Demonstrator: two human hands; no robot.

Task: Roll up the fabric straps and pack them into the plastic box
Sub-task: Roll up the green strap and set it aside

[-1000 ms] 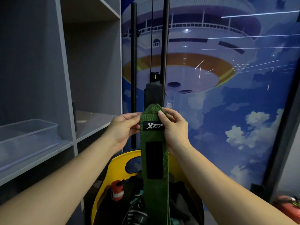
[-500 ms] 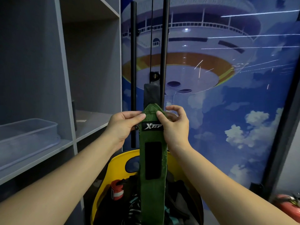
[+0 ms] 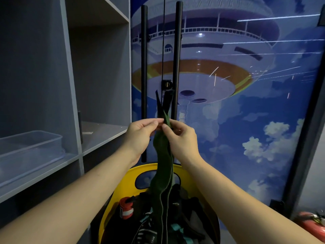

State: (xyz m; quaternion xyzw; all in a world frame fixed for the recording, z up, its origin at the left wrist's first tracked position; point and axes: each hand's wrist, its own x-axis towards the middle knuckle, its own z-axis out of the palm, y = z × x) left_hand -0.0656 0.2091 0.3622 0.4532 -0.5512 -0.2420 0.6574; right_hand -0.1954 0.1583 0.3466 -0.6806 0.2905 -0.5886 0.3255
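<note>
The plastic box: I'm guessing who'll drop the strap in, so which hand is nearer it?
Left. The left hand pinches the green strap on the side toward the plastic box; the right hand pinches it farther away.

- Left hand [image 3: 140, 136] and right hand [image 3: 181, 138] pinch a green fabric strap [image 3: 162, 166] near its top, fingertips close together.
- The strap hangs edge-on and twisted; its black end [image 3: 166, 101] stands above the hands.
- Lower strap length drops into a yellow basket [image 3: 123, 184] holding dark straps and 1 red rolled strap [image 3: 125, 209].
- A clear plastic box [image 3: 31, 150] sits on the grey shelf [image 3: 98, 136] at left.
- 2 black vertical bars [image 3: 176, 59] stand against the blue mural.
</note>
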